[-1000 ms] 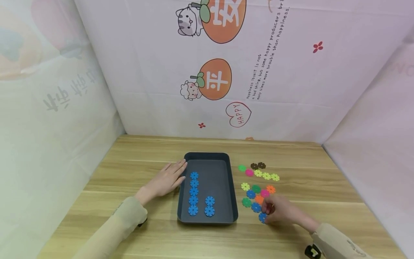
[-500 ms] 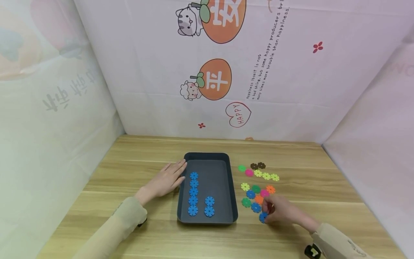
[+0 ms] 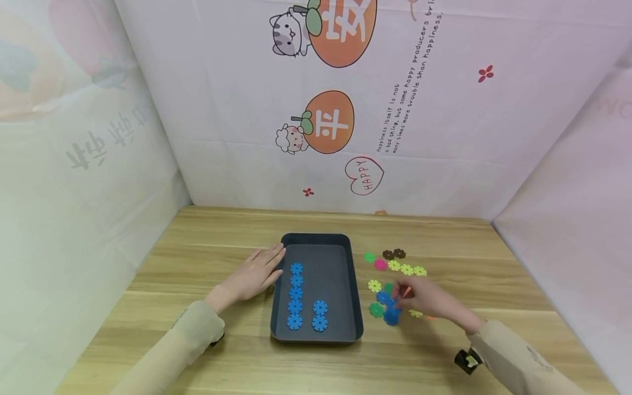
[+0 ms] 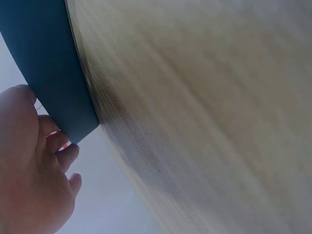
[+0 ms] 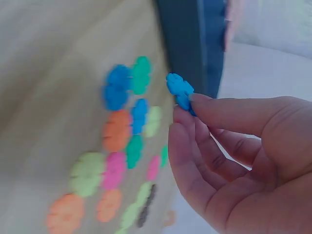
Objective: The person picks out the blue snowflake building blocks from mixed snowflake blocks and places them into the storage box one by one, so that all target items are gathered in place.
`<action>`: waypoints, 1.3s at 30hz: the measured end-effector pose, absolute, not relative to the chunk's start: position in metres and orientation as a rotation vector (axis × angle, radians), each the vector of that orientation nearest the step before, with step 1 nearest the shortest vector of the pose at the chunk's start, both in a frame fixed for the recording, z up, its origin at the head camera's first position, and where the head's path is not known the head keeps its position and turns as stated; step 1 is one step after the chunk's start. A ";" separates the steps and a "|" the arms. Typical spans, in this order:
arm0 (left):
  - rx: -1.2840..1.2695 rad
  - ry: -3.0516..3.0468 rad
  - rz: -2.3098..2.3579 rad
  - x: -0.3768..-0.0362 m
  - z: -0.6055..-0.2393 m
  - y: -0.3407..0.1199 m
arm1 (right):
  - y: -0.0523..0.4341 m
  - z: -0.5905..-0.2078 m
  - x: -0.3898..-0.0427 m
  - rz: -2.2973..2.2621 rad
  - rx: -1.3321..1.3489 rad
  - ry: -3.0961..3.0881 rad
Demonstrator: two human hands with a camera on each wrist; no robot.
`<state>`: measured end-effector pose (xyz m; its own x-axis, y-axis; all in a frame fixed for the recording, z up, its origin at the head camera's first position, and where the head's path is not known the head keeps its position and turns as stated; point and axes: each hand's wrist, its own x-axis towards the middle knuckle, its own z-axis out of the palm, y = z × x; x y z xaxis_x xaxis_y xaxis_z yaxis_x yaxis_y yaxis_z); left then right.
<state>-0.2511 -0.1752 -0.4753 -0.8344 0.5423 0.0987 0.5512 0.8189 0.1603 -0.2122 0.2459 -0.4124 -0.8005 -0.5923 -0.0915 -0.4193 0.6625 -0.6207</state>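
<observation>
My right hand pinches a blue notched plastic disc between thumb and fingertips, raised above the table. In the head view that disc overlaps another blue disc lying below it. My left hand rests its fingers on the left rim of a dark grey rectangular tray; the left wrist view has the fingers against the tray's outer wall. Inside the tray, several blue discs form a column at the left. Two more blue discs lie one behind the other at the lower right.
Loose notched discs lie right of the tray: green, yellow, pink, brown, and orange ones partly hidden by my right hand in the head view. A printed cloth wall stands behind the wooden table.
My right hand has lifted the blue disc off the table and moved up and left. Yellow and orange discs formerly under that hand now show. My left hand and the tray stay put.
</observation>
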 end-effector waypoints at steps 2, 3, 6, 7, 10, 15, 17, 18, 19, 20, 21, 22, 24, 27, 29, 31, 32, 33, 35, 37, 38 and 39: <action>-0.888 -2.949 -0.276 -0.251 -0.475 -0.175 | 0.238 -0.405 -0.217 -0.872 -0.774 2.579; -0.888 -2.948 -0.275 -0.251 -0.475 -0.176 | 0.233 -0.401 -0.219 -0.875 -0.762 2.575; -0.885 -2.948 -0.277 -0.250 -0.475 -0.176 | 0.219 -0.397 -0.225 -0.875 -0.785 2.571; -0.884 -2.949 -0.277 -0.250 -0.475 -0.176 | 0.215 -0.396 -0.227 -0.867 -0.801 2.575; -0.883 -2.951 -0.275 -0.250 -0.475 -0.176 | 0.200 -0.398 -0.234 -0.869 -0.832 2.564; -0.882 -2.956 -0.279 -0.250 -0.475 -0.176 | 0.171 -0.405 -0.247 -0.865 -0.844 2.550; -0.884 -2.958 -0.286 -0.250 -0.475 -0.176 | 0.160 -0.408 -0.250 -0.858 -0.875 2.544; -0.885 -2.958 -0.288 -0.250 -0.476 -0.176 | 0.155 -0.409 -0.252 -0.844 -0.907 2.548; -0.886 -2.958 -0.290 -0.250 -0.476 -0.176 | 0.149 -0.411 -0.253 -0.832 -0.921 2.549; -0.888 -2.957 -0.292 -0.250 -0.476 -0.176 | 0.144 -0.412 -0.255 -0.821 -0.932 2.546; -0.889 -2.957 -0.291 -0.250 -0.476 -0.176 | 0.139 -0.413 -0.256 -0.817 -0.937 2.538; -0.887 -2.959 -0.290 -0.250 -0.475 -0.176 | 0.134 -0.415 -0.257 -0.807 -0.943 2.537; -0.886 -2.959 -0.291 -0.250 -0.475 -0.176 | 0.127 -0.417 -0.260 -0.787 -0.955 2.542; -0.885 -2.959 -0.292 -0.250 -0.474 -0.175 | 0.118 -0.421 -0.262 -0.778 -0.953 2.527; -0.887 -2.960 -0.293 -0.250 -0.474 -0.175 | 0.114 -0.424 -0.264 -0.773 -0.965 2.517; -0.888 -2.960 -0.289 -0.250 -0.473 -0.174 | 0.111 -0.426 -0.265 -0.764 -0.961 2.513; -0.887 -2.962 -0.289 -0.250 -0.473 -0.174 | 0.110 -0.427 -0.266 -0.760 -0.963 2.515; -0.887 -2.963 -0.287 -0.250 -0.473 -0.174 | 0.109 -0.428 -0.266 -0.756 -0.961 2.518; -0.887 -2.964 -0.283 -0.250 -0.473 -0.174 | 0.107 -0.429 -0.267 -0.750 -0.947 2.520; -0.889 -2.959 -0.285 -0.251 -0.472 -0.174 | 0.105 -0.430 -0.268 -0.742 -0.938 2.520; -0.890 -2.959 -0.284 -0.251 -0.472 -0.174 | 0.104 -0.431 -0.268 -0.741 -0.933 2.517; -0.891 -2.956 -0.283 -0.251 -0.472 -0.174 | 0.103 -0.431 -0.269 -0.741 -0.928 2.514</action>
<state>-0.2506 -0.1736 -0.4719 -0.8339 0.5442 0.0916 0.5517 0.8181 0.1621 -0.2686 0.1034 -0.4314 -0.7198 -0.6783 -0.1478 -0.4897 0.6470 -0.5845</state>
